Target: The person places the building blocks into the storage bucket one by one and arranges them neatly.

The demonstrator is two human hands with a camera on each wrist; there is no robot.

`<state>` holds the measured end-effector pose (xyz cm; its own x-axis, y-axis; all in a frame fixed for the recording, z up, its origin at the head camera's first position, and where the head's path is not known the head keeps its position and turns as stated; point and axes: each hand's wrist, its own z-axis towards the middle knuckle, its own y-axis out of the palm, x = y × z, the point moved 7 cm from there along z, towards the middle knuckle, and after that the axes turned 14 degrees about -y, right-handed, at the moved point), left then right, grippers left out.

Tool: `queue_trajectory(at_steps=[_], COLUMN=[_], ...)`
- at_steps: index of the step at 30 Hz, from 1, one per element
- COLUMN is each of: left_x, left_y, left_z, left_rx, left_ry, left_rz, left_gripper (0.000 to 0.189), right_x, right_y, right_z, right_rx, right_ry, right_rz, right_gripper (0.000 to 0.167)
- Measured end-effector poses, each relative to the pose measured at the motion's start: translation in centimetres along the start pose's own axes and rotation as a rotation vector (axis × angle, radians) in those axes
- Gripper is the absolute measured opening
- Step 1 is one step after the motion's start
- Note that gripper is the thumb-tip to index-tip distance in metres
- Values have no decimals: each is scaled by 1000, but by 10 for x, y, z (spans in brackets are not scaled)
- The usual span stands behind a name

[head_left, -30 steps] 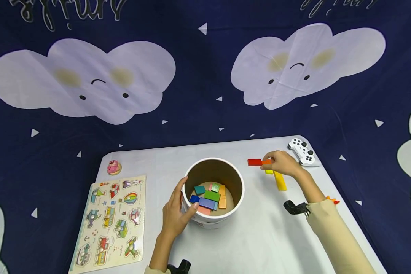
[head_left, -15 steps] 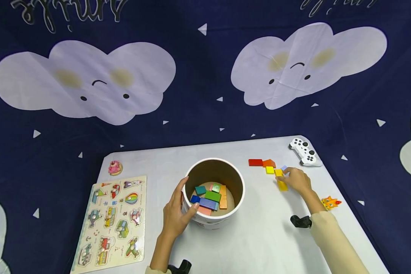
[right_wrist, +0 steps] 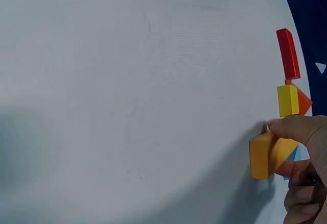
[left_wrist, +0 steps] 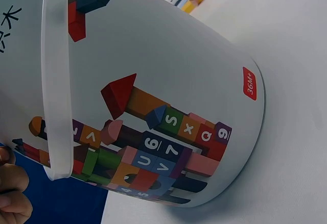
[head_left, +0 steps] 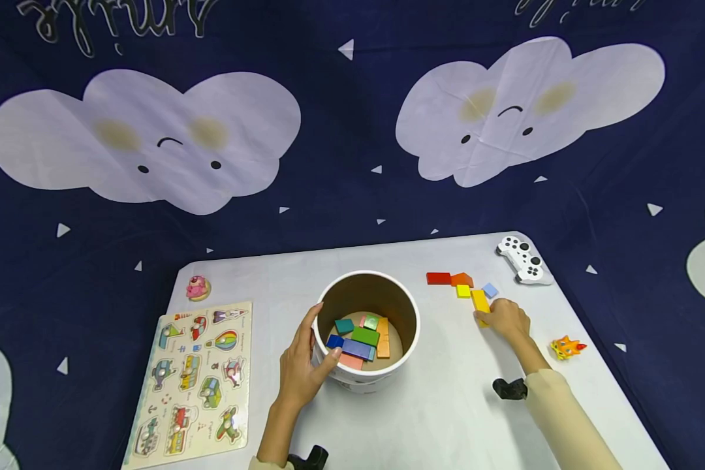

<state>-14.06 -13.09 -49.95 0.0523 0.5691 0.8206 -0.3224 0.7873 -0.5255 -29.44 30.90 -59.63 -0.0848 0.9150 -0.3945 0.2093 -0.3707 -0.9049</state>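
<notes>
My left hand (head_left: 298, 369) grips the near-left rim of a white round bucket (head_left: 416, 326), thumb over the rim. Several coloured wooden blocks lie on its floor, among them a green block (head_left: 365, 335) and a purple block (head_left: 357, 349). In the left wrist view the bucket's printed wall (left_wrist: 168, 45) fills most of the picture. My right hand (head_left: 510, 320) pinches the near end of a long yellow-orange block (right_wrist: 259, 156) on the table, between thumb and finger. Close by lie a small yellow block (head_left: 463, 291), a light blue block (head_left: 490, 290), an orange block (head_left: 462, 279) and a red block (head_left: 438, 279).
A wooden puzzle board (head_left: 196, 378) with vehicle pictures lies at the left, below a pink toy figure (head_left: 197, 287). At the far right corner sits a white game controller (head_left: 521, 260). An orange toy (head_left: 566, 347) lies near the table's right edge.
My right hand has moved from the orange block toward me, onto the long yellow-orange block, uncovering the small yellow and light blue blocks. The left hand stays on the bucket.
</notes>
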Motion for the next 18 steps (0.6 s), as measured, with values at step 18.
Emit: queue_trajectory(at_steps=[18], left_x=[1], left_y=[-1], left_z=[0], left_rx=[1], left_ry=[0], left_rz=[2], left_gripper=[78], right_x=[-12], right_y=[-18], right_z=[-15], right_rx=[127], right_ry=[6], right_rz=[-8], right_gripper=[46])
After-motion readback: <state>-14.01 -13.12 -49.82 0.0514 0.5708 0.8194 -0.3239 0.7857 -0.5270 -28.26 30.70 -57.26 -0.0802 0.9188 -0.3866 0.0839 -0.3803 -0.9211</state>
